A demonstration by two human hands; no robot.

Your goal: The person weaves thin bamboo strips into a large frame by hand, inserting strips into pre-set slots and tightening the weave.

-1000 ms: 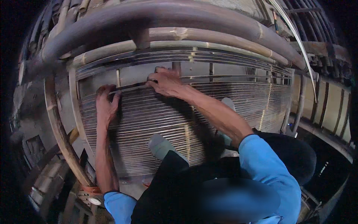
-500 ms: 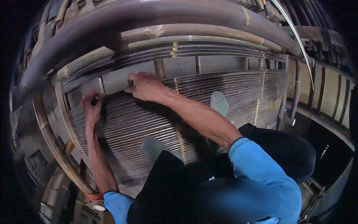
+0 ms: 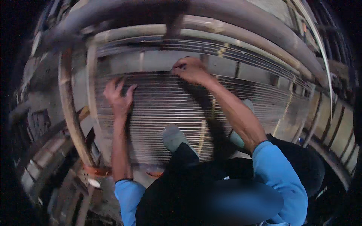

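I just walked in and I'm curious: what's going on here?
A person in blue sleeves is busy at a set of thin strips stretched across a frame. The right hand is at the upper edge of the lower band of strips, fingers drawn together; blur hides whether it grips one. The left hand is open over the strips, near the frame's left side.

right hand [image 3: 191, 70]: curled fingers hide whatever they pinch | left hand [image 3: 119, 98]: fingertips motion-blurred | parallel-strip panel [image 3: 151, 113]: left end smeared, part behind right forearm [image 3: 237, 111] | thick pole [image 3: 264, 28]: cropped at top | orange object [image 3: 154, 173]: unidentifiable
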